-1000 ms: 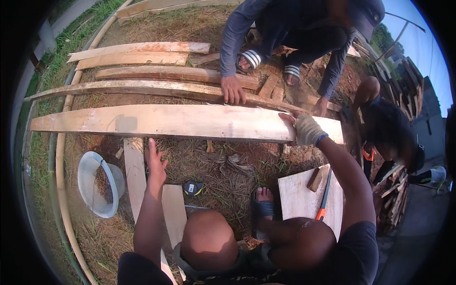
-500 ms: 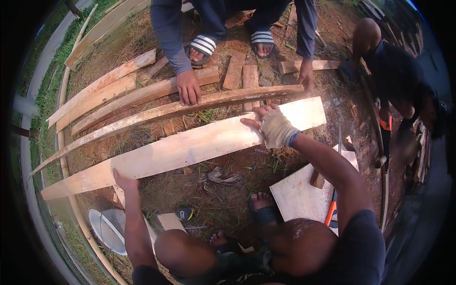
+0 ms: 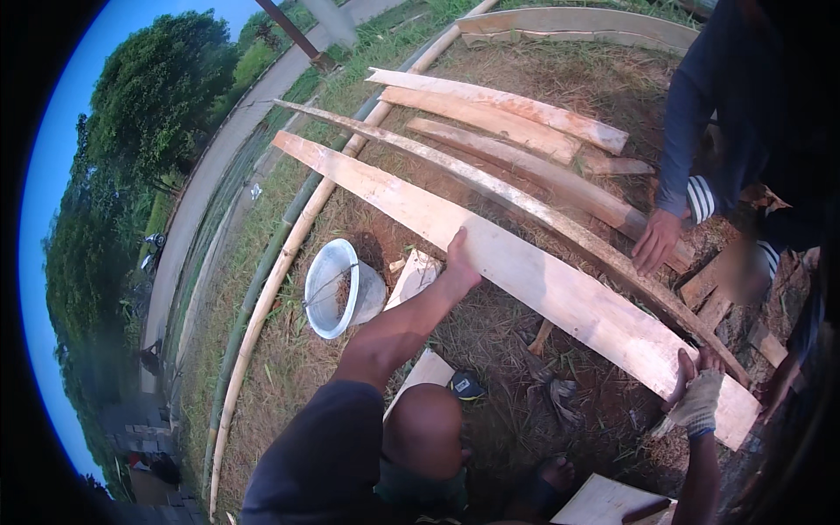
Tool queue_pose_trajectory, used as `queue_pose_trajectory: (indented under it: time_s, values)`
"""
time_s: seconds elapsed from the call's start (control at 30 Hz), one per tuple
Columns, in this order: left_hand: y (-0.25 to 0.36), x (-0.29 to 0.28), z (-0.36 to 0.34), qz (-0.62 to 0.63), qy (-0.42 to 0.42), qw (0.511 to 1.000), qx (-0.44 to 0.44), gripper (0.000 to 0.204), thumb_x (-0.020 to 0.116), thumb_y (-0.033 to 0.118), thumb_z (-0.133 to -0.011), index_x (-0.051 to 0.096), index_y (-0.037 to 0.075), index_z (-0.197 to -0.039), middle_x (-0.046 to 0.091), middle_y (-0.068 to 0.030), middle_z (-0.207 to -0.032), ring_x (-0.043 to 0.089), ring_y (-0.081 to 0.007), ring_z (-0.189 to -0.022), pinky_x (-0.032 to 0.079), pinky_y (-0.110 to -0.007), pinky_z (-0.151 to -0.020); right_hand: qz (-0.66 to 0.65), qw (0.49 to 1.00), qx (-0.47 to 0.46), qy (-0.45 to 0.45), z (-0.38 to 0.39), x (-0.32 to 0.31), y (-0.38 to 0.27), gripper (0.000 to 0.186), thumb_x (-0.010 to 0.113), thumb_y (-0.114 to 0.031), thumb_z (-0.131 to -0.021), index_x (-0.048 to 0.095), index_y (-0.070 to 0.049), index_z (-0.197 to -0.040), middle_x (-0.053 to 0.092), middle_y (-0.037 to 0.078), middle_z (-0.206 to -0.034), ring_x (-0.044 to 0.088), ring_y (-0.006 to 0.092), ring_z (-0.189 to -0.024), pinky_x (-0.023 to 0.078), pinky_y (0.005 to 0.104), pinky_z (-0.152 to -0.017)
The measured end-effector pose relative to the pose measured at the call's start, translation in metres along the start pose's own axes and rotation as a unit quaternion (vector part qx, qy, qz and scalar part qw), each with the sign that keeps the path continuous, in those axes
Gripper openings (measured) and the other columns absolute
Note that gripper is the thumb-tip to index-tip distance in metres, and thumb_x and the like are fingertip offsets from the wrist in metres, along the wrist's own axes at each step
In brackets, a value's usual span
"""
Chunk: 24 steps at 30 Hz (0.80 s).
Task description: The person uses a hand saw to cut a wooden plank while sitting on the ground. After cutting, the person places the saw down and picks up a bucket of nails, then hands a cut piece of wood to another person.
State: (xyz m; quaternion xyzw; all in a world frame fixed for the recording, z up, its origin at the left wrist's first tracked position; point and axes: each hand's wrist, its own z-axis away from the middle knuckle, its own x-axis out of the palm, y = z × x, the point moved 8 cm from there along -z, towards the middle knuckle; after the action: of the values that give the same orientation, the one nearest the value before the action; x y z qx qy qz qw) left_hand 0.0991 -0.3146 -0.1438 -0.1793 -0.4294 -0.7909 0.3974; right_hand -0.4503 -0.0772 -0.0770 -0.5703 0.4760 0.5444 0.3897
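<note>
Two hands now support the plank (image 3: 525, 271), beyond and right of the bucket (image 3: 372, 290): left hand (image 3: 464, 260), spread and empty a second ago, half-curls on its edge; gloved right hand (image 3: 696, 394) still clamps its farthest end.

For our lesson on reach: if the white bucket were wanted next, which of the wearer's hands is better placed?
Probably the left hand: it holds the long board near mid-length, closer to the white bucket. The right hand holds the long board near its right end, farther off.

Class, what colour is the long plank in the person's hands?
The plank is pale tan, best seen in the head view.
</note>
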Motion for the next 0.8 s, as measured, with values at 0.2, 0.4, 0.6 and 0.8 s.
queue_pose_trajectory:
  time_s: [0.2,0.4,0.6,0.8]
  values:
    - [-0.010,0.008,-0.025,-0.007,-0.042,0.999,-0.014,0.064,0.052,0.053,-0.105,0.052,0.008,-0.150,0.058,-0.0195,-0.150,0.053,-0.0434,-0.139,0.037,-0.062,-0.121,-0.003,0.999,0.025,-0.023,0.006,0.010,0.018,0.132,0.092,-0.045,-0.029,0.053,-0.022,-0.153,0.048,0.026,-0.147,0.047,0.0488,-0.133,0.031,0.0637,-0.117]
    - [0.001,0.020,-0.048,-0.027,-0.073,0.997,-0.020,0.061,0.051,0.052,-0.106,0.053,0.007,-0.148,0.058,-0.0193,-0.149,0.053,-0.0424,-0.138,0.038,-0.060,-0.120,-0.015,1.000,0.012,-0.002,-0.004,0.006,0.007,0.128,0.090,-0.043,-0.032,0.052,-0.023,-0.153,0.048,0.025,-0.145,0.047,0.0473,-0.131,0.032,0.0624,-0.116]
    - [0.010,0.020,-0.066,-0.048,-0.036,0.998,-0.030,0.060,0.050,0.051,-0.107,0.052,0.009,-0.150,0.057,-0.0181,-0.151,0.054,-0.0419,-0.137,0.038,-0.063,-0.119,-0.037,0.998,0.038,-0.024,-0.007,0.011,-0.002,0.134,0.095,-0.044,-0.027,0.053,-0.026,-0.153,0.049,0.023,-0.147,0.047,0.0472,-0.133,0.033,0.0614,-0.115]
    - [0.015,0.031,-0.063,-0.105,0.032,0.994,-0.024,0.062,0.053,0.056,-0.105,0.053,0.013,-0.150,0.057,-0.0141,-0.152,0.053,-0.0389,-0.138,0.037,-0.065,-0.117,-0.081,0.989,0.091,-0.083,-0.025,-0.004,-0.011,0.122,0.095,-0.043,-0.035,0.057,-0.027,-0.149,0.049,0.020,-0.148,0.049,0.0442,-0.135,0.035,0.0593,-0.115]
